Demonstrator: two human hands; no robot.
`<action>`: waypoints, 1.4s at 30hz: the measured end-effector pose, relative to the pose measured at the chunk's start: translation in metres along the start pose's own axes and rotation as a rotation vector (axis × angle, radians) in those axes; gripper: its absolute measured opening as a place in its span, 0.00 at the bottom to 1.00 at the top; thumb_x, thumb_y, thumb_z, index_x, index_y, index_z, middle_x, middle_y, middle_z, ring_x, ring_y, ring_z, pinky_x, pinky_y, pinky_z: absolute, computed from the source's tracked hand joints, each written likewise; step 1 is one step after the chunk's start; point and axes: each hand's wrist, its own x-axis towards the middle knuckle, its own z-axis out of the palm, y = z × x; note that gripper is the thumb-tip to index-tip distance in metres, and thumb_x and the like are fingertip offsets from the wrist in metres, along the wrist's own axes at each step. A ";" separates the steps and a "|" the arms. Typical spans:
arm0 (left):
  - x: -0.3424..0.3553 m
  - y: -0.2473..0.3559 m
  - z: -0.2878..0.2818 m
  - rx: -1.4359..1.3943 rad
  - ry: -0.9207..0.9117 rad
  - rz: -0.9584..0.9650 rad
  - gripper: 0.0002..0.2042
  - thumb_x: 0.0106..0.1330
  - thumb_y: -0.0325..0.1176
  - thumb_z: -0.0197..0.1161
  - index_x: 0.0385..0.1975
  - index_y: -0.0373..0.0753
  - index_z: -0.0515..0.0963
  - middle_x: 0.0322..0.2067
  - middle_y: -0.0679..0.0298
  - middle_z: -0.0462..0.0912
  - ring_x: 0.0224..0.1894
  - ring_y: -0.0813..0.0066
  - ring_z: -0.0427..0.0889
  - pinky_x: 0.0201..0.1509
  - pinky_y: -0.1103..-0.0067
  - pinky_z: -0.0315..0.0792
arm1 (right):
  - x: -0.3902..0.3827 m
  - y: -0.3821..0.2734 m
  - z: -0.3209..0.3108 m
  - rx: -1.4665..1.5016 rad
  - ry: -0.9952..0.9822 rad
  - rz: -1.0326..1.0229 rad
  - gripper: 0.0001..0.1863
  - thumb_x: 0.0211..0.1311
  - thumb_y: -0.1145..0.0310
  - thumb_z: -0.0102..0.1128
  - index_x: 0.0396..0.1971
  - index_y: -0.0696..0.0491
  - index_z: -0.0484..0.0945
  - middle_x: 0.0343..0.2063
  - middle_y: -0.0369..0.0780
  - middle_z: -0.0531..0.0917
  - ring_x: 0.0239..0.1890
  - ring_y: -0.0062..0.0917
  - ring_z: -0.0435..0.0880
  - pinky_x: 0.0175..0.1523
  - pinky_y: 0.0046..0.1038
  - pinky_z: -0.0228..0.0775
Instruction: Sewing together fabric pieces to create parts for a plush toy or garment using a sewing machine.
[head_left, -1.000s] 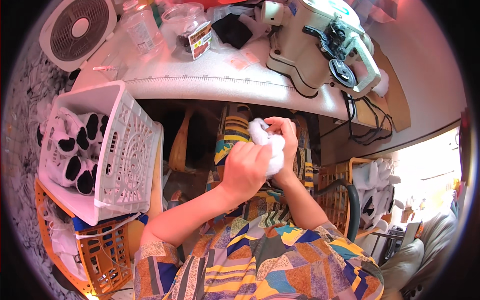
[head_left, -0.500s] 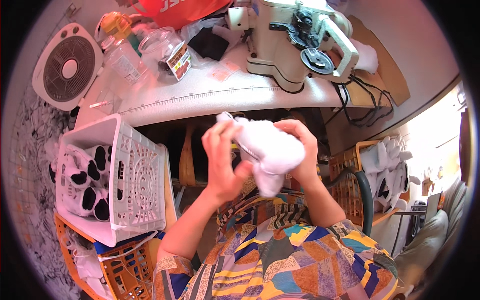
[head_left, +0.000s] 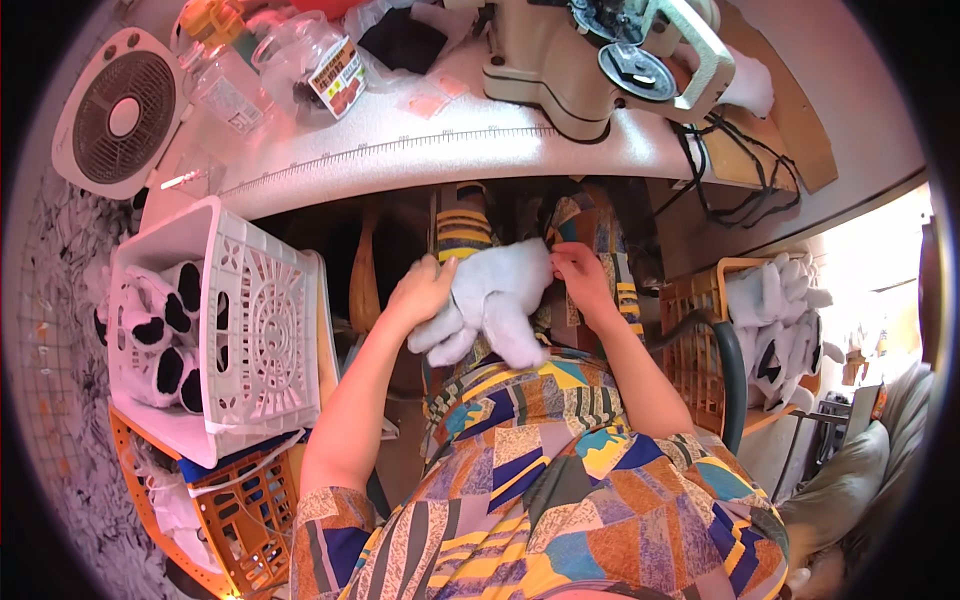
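Note:
A white fluffy plush piece [head_left: 495, 290] with stubby, limb-like lobes hangs over my lap, its lobes pointing down. My left hand [head_left: 422, 292] grips its left side, with the thumb on top and the other fingers partly hidden. At its upper right edge my right hand [head_left: 582, 280] is closed in a pinch, fingertips at the plush. Whatever thin edge or thread those fingertips pinch is too small to make out. Beyond my hands stands a beige sewing machine [head_left: 545, 70] with a round metal disc, on the white table [head_left: 400, 165].
To the left, a white plastic crate [head_left: 265, 340] holds white plush pieces with black patches, above an orange crate [head_left: 240, 530]. Another orange basket [head_left: 695, 330] at right is heaped with white plush pieces. Clear jars [head_left: 310, 65], a fan [head_left: 125, 115] and black cables [head_left: 740, 180] lie around the table.
The plush piece has come down toward my lap and turned, so its lobes now show. My right hand has gone from cupping it to pinching its edge. The view has tilted down.

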 end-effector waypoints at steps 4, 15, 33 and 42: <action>-0.012 0.007 -0.022 0.228 0.015 0.280 0.46 0.50 0.56 0.68 0.64 0.34 0.58 0.64 0.46 0.58 0.67 0.48 0.58 0.66 0.62 0.57 | 0.001 -0.014 0.013 -0.117 -0.163 0.014 0.29 0.64 0.55 0.59 0.58 0.60 0.68 0.44 0.46 0.80 0.48 0.31 0.78 0.54 0.30 0.68; 0.007 -0.037 0.017 0.383 -0.187 0.215 0.42 0.44 0.22 0.67 0.63 0.37 0.53 0.56 0.40 0.68 0.55 0.43 0.73 0.52 0.62 0.72 | 0.011 -0.011 0.008 -0.012 -0.008 -0.058 0.25 0.62 0.71 0.58 0.60 0.50 0.67 0.44 0.45 0.79 0.47 0.28 0.78 0.54 0.29 0.68; -0.067 0.068 -0.044 -0.025 0.705 0.999 0.11 0.52 0.27 0.64 0.36 0.33 0.78 0.34 0.56 0.83 0.38 0.58 0.81 0.44 0.70 0.74 | -0.092 -0.149 0.036 -0.520 -0.016 -1.439 0.17 0.45 0.65 0.68 0.40 0.45 0.82 0.34 0.28 0.79 0.35 0.19 0.77 0.41 0.24 0.66; -0.074 0.070 -0.039 0.180 0.807 1.077 0.20 0.43 0.26 0.71 0.39 0.34 0.74 0.39 0.55 0.79 0.40 0.55 0.78 0.45 0.66 0.73 | -0.076 -0.130 0.034 0.234 0.043 -0.318 0.08 0.54 0.73 0.66 0.31 0.57 0.75 0.23 0.33 0.76 0.26 0.13 0.73 0.31 0.20 0.66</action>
